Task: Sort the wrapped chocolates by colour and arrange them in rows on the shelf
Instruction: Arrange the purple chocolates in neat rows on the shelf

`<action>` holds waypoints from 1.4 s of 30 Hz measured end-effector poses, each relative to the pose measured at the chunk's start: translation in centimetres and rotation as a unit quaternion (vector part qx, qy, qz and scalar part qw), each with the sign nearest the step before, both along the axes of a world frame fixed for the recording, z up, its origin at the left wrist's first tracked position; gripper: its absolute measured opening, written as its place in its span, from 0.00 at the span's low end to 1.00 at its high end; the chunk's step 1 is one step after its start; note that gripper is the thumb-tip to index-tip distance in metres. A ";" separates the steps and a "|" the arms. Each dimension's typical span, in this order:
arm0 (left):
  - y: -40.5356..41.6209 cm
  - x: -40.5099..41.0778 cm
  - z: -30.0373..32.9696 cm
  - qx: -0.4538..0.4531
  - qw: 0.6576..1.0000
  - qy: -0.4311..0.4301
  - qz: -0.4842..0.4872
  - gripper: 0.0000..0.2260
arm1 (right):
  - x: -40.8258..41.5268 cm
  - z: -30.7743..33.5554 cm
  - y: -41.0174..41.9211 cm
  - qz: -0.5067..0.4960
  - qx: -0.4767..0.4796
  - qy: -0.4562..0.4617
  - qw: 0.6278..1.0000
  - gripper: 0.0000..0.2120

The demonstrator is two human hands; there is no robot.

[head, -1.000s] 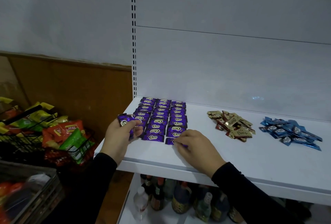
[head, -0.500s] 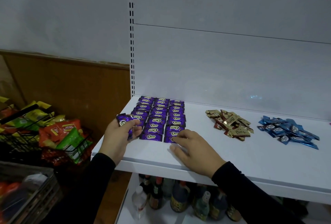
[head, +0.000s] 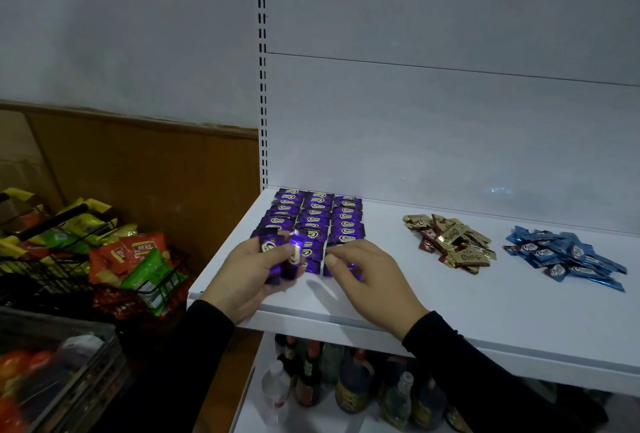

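left grip: left hand (head: 248,268) curled round a small bunch of purple chocolates (head: 281,252), held just above the front-left edge of the shelf (head: 485,301). Clearly gripping.
right grip: right hand (head: 363,275) is low over the near end of the purple rows (head: 313,221), thumb and fingers drawn in at the front piece of the right-hand column. Can't tell if it pinches that piece or only touches it; fingertips hide the contact.
hand pose: both hands palm-down, close together but apart, forearms in black sleeves coming up over the shelf's front lip. Left sits slightly higher than right.
done: purple looks mostly laid out, three neat columns running from the back panel toward the front edge, pieces touching.
in hand: judging by the bunch, a few purple pieces are left to place at the near end.
not started: gold chocolates (head: 450,238) lie in a loose heap mid-shelf; blue chocolates (head: 564,256) in another heap to the right. Sorted by colour, not yet in rows.
progress: roughly a third through, by my read.
surroundings: snack packets (head: 138,259) in a wire basket to the left, bottles (head: 346,384) on the shelf below.
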State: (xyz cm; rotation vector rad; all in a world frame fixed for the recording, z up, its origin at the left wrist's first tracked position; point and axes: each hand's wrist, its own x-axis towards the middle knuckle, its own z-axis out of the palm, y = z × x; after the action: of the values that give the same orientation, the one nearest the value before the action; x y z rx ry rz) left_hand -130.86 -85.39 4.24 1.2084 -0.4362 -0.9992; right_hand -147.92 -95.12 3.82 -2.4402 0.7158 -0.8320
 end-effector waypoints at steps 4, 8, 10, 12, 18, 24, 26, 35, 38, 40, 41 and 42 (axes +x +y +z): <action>0.5 -0.9 -0.1 -0.006 0.999 0.028 -0.024 0.14 | 2.1 0.8 1.9 0.009 0.083 -0.018 0.996 0.12; 1.7 -0.8 -0.1 -0.001 1.000 0.017 -0.021 0.10 | 3.6 0.7 3.3 0.018 0.112 -0.039 0.993 0.18; 2.7 -0.5 0.2 0.001 1.000 0.027 -0.003 0.08 | 4.2 0.9 3.6 0.010 0.131 -0.055 0.990 0.15; 3.7 0.2 0.6 0.014 0.999 0.030 0.041 0.08 | 4.8 1.1 3.7 0.001 0.122 -0.053 0.991 0.14; 5.9 3.7 0.9 0.033 0.988 0.059 0.140 0.10 | 6.8 0.3 4.9 0.042 -0.121 0.172 0.977 0.15; 6.9 5.1 0.7 0.012 0.986 0.042 0.162 0.10 | 8.3 -0.8 5.4 0.078 -0.155 0.176 0.969 0.15; 7.0 5.4 0.7 0.009 0.985 0.037 0.166 0.10 | 7.9 -1.1 5.6 0.091 -0.145 0.164 0.971 0.16; 6.5 5.6 0.8 0.005 0.986 0.037 0.163 0.12 | 7.8 -1.7 5.8 0.105 -0.143 0.186 0.966 0.29; 6.4 5.7 0.7 0.003 0.987 0.035 0.159 0.11 | 8.1 -2.0 6.0 0.101 -0.132 0.199 0.966 0.34; 6.4 5.7 0.6 0.003 0.987 0.035 0.156 0.11 | 8.3 -2.1 6.0 0.096 -0.129 0.205 0.966 0.35; 6.4 5.7 0.6 0.004 0.987 0.036 0.153 0.11 | 8.4 -2.1 6.0 0.093 -0.128 0.207 0.965 0.35; 6.4 5.7 0.5 0.004 0.988 0.039 0.151 0.11 | 8.5 -2.1 6.0 0.091 -0.127 0.210 0.965 0.36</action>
State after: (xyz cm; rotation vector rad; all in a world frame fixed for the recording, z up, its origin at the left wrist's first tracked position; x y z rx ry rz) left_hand -125.15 -78.97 4.74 1.1968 -0.1795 -0.7832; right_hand -139.44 -89.17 1.70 -2.9050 0.5390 -0.3519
